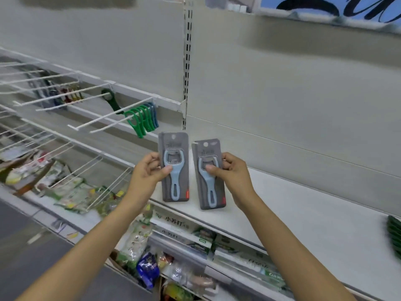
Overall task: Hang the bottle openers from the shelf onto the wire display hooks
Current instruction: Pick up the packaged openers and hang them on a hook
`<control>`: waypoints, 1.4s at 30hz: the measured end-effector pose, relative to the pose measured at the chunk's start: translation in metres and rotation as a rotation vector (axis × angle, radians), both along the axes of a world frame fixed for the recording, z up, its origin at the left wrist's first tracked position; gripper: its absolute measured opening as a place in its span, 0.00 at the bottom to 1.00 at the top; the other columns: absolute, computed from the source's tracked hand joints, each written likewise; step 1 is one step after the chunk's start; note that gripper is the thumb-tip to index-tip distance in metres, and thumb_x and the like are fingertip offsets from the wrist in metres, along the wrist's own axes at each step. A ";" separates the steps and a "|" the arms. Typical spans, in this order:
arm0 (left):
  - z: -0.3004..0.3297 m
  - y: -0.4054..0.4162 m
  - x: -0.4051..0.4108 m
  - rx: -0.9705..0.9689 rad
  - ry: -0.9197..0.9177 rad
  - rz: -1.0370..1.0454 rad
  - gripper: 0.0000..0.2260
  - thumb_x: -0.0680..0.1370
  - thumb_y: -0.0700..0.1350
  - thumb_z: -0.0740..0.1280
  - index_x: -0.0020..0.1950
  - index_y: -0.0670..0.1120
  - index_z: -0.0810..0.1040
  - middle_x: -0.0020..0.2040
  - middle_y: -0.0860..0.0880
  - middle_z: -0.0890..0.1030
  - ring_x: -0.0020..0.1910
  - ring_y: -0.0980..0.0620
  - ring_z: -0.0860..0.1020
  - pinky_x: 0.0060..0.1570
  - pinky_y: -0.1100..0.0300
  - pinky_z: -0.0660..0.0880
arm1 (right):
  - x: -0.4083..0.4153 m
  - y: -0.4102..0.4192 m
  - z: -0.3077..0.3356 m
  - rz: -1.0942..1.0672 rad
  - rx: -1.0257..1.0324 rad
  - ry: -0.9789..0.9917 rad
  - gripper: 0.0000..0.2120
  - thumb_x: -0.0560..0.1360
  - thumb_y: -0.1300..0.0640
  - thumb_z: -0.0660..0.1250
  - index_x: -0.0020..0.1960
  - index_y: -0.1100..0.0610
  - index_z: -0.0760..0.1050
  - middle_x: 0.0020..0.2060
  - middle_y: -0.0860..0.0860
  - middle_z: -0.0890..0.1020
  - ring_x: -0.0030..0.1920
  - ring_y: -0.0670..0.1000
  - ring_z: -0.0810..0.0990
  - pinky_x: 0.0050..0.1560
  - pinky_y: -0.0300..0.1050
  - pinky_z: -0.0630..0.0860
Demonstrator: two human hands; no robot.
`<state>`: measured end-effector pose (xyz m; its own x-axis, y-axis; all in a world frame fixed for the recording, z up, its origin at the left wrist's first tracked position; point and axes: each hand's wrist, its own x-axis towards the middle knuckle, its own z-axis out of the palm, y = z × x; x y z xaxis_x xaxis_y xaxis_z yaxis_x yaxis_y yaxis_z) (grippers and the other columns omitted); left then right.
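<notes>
Left hand [149,170]: pinching a carded bottle opener [174,168] at its left edge, thumb on front, other fingers [152,158] curled behind; card upright, long axis approx 12–6 o'clock.
Right hand [233,174]: same pinch on second carded opener [209,173], thumb on front, rest wrapped round the right edge; card tilted a bit, top toward 11 o'clock. Looks like more than one card stacked here, can't tell for sure.
Cards: grey stiff backing, clear blister, pale blue opener w/ looped handle, metal-looking insert at head. Hang hole near top edge of each, clear of the fingers.
Shelf [303,213]: flat, off-white, smooth; lies just behind/below both cards. Dark green items [393,233] at 3 o'clock edge.
Wire display hooks [108,118]: thin white rods, at approx 10 o'clock from the hands, tips pointing toward the viewer and left. Green and blue plastic openers [145,120] already hang on the nearest one.
Key relation: left hand is nearer the hooks; judged next move needs the card's hole lined w/ a rod tip, then slid along the rod's axis.
</notes>
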<state>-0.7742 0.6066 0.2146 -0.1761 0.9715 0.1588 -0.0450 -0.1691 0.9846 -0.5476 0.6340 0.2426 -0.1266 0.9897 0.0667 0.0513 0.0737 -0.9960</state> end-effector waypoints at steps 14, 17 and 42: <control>-0.005 -0.129 -0.219 0.050 0.013 0.144 0.09 0.78 0.35 0.70 0.53 0.47 0.78 0.49 0.51 0.87 0.50 0.54 0.85 0.48 0.63 0.81 | -0.221 -0.078 -0.008 0.199 0.131 0.024 0.12 0.73 0.70 0.73 0.55 0.60 0.81 0.48 0.51 0.88 0.48 0.50 0.86 0.50 0.43 0.82; -0.006 -0.158 -0.285 0.028 0.029 0.186 0.08 0.78 0.37 0.70 0.55 0.46 0.78 0.51 0.50 0.87 0.52 0.52 0.85 0.50 0.61 0.81 | -0.281 -0.103 -0.014 0.199 0.136 0.013 0.12 0.74 0.68 0.73 0.57 0.64 0.81 0.50 0.54 0.88 0.48 0.49 0.86 0.49 0.42 0.81; -0.003 -0.107 -0.584 -0.035 0.054 0.330 0.09 0.78 0.38 0.70 0.57 0.47 0.78 0.53 0.48 0.86 0.52 0.52 0.85 0.46 0.61 0.81 | -0.602 -0.009 -0.022 0.306 0.160 0.026 0.08 0.78 0.65 0.70 0.55 0.55 0.81 0.49 0.48 0.87 0.48 0.42 0.85 0.49 0.36 0.80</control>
